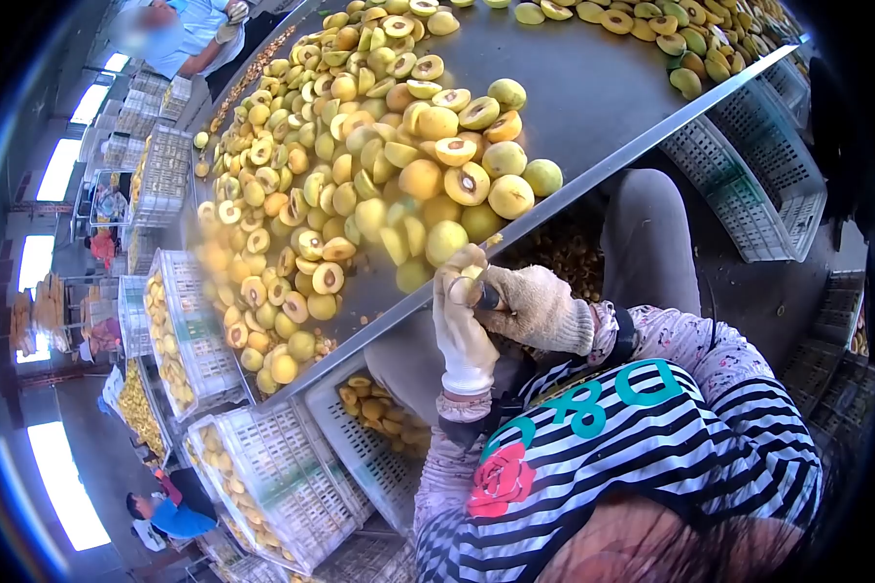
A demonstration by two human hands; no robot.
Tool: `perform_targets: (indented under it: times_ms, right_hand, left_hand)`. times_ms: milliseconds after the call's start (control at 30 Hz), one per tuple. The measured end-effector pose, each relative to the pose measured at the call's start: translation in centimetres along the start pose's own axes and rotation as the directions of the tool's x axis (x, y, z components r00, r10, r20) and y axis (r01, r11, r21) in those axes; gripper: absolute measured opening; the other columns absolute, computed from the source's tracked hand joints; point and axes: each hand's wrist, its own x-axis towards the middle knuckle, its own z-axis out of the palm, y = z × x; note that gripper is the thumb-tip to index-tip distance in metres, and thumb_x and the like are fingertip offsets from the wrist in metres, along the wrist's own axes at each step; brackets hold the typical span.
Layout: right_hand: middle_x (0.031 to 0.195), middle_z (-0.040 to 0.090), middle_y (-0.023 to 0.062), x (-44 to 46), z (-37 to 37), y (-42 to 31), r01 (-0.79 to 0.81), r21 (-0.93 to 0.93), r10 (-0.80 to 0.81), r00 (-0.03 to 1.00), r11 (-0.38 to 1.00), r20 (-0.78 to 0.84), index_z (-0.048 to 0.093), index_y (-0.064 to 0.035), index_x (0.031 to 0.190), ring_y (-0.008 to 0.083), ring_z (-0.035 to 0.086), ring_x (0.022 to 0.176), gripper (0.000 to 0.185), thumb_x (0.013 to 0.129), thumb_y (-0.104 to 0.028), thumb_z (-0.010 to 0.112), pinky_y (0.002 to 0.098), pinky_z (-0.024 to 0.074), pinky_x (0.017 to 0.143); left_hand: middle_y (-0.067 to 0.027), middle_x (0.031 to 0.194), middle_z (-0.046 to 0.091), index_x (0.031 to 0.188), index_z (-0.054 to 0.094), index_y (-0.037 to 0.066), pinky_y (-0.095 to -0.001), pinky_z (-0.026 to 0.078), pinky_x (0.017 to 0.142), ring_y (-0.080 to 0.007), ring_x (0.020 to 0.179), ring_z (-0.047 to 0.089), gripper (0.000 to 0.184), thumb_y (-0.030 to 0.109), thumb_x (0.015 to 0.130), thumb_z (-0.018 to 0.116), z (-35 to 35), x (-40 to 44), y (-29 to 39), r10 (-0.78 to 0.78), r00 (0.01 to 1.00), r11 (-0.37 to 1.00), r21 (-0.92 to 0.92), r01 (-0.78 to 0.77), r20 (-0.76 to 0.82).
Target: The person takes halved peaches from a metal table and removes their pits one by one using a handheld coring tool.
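"Standing at the far left, how many people are you counting?"

"I am counting two in blue: one person (180, 49) at the top and another person (180, 517) at the bottom. Beside the table (593, 87), two white crates of fruit are crowding the left end, an upper crate (209, 325) and a lower crate (292, 476). One third crate (360, 466) is sitting by the near edge (603, 178)."

"And on the table?"

"One heap of halved fruit (311, 175) is covering the left part and is almost reaching the edge; the pieces are too many for counting."

"What are the hands doing?"

"Just outside the edge, the left hand (460, 328), white-gloved, is pinching one pale fruit piece (472, 273), its fingers bending close around it. The right hand (544, 309), beige-gloved, is gripping one dark-handled tool (490, 297) beside this piece."

"Where is open room showing?"

"Right of the heap, a wide strip of table is lying bare. One knee (651, 223) is taking space below the edge. A second heap (690, 44) is filling the top right, and white crates (719, 175) are standing outside the edge there; I cannot tell how many."
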Motion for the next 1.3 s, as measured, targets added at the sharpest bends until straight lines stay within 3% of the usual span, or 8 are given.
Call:
perform_targets:
  times_ms: [100,233,367,433,567,900,1033,1300]
  right_hand:
    - [0.075,0.065,0.0074,0.6,0.3,0.2,0.058,0.488,-0.105,0.992,0.871,0.07,0.063,-0.0051,0.102,0.0236,0.067,0.065,0.028,0.09,-0.029,0.071,0.0371,0.0535,0.061]
    - [0.059,0.05,-0.0034,-0.4,-1.6,-0.3,-0.581,0.476,-0.023,0.618,0.661,0.786,0.064,-0.0057,0.088,0.0061,0.043,0.044,0.013,0.088,-0.014,0.074,0.0229,0.0318,0.04]
    - [0.056,0.047,-0.0059,0.6,-1.6,0.8,-0.454,0.592,0.14,0.855,0.666,0.499,0.057,-0.0086,0.079,0.0051,0.041,0.044,0.023,0.092,-0.019,0.073,0.0229,0.0311,0.04]
    - [0.059,0.048,-0.0059,0.5,-0.5,1.8,-0.341,0.625,0.139,0.927,0.702,0.349,0.058,-0.0091,0.086,0.0052,0.041,0.045,0.021,0.093,-0.023,0.072,0.0225,0.0318,0.041]
    - [0.077,0.058,-0.0013,0.4,1.6,2.7,-0.363,0.604,0.206,0.927,0.71,0.315,0.06,-0.0025,0.117,0.0087,0.053,0.066,0.036,0.095,-0.029,0.07,0.0246,0.043,0.058]
    - [0.073,0.054,-0.0022,-1.3,-0.9,2.2,-0.411,0.424,0.279,0.898,0.807,0.341,0.06,-0.0072,0.097,0.0101,0.051,0.07,0.025,0.092,-0.03,0.069,0.0287,0.0444,0.066]
    - [0.071,0.053,-0.0024,-1.4,-2.4,2.0,-0.484,0.45,0.282,0.851,0.751,0.444,0.059,-0.0079,0.095,0.0087,0.051,0.062,0.023,0.093,-0.029,0.068,0.0271,0.0431,0.057]
    - [0.067,0.05,-0.0008,-1.6,-2.7,0.9,-0.492,0.586,0.16,0.836,0.644,0.526,0.061,-0.0068,0.109,0.0094,0.044,0.051,0.037,0.099,-0.043,0.061,0.0254,0.0356,0.046]
  left_hand:
    - [-0.011,0.109,0.067,0.119,0.061,0.002,-0.029,0.052,0.087,-0.0186,0.095,0.065,0.049,0.039,0.11,0.031,-1.6,-0.5,-1.4,-0.143,0.989,0.978,-0.148,0.147,0.034]
    - [-0.0163,0.104,0.067,0.115,0.058,-0.001,-0.0366,0.059,0.079,-0.0242,0.091,0.067,0.035,0.026,0.106,0.04,-4.8,-1.0,2.3,-0.359,0.933,0.783,-0.546,0.298,-0.005]
    - [-0.0112,0.099,0.071,0.095,0.068,0.0,-0.0349,0.056,0.08,-0.0243,0.091,0.067,0.031,0.025,0.102,0.052,-15.4,-3.0,3.9,-0.355,0.935,0.899,0.279,0.336,0.019]
    - [-0.0123,0.096,0.072,0.088,0.072,0.0,-0.0349,0.052,0.082,-0.025,0.089,0.066,0.016,0.014,0.091,0.065,-18.3,-2.8,3.3,0.399,0.894,0.148,0.948,-0.28,0.202]
    - [-0.0181,0.109,0.071,0.104,0.071,-0.003,-0.0379,0.051,0.094,-0.0269,0.097,0.068,0.023,0.014,0.088,0.07,-15.0,0.1,3.6,0.165,0.985,0.718,0.69,-0.084,-0.052]
    - [-0.0219,0.113,0.07,0.124,0.058,-0.003,-0.0408,0.053,0.092,-0.0352,0.103,0.068,0.07,0.039,0.074,0.085,-10.1,10.3,-3.6,-0.182,0.976,0.505,0.863,-0.011,0.118]
    - [-0.014,0.112,0.067,0.124,0.058,-0.002,-0.0404,0.057,0.088,-0.0251,0.099,0.068,0.042,0.007,0.084,0.07,-15.0,8.9,-6.1,-0.241,0.966,0.962,-0.113,0.25,0.089]
    - [-0.0167,0.12,0.068,0.113,0.066,0.004,-0.0559,0.05,0.101,-0.0343,0.117,0.062,0.036,0.036,0.1,0.055,-5.5,2.6,-2.7,-0.242,0.936,0.323,-0.889,0.325,0.254]
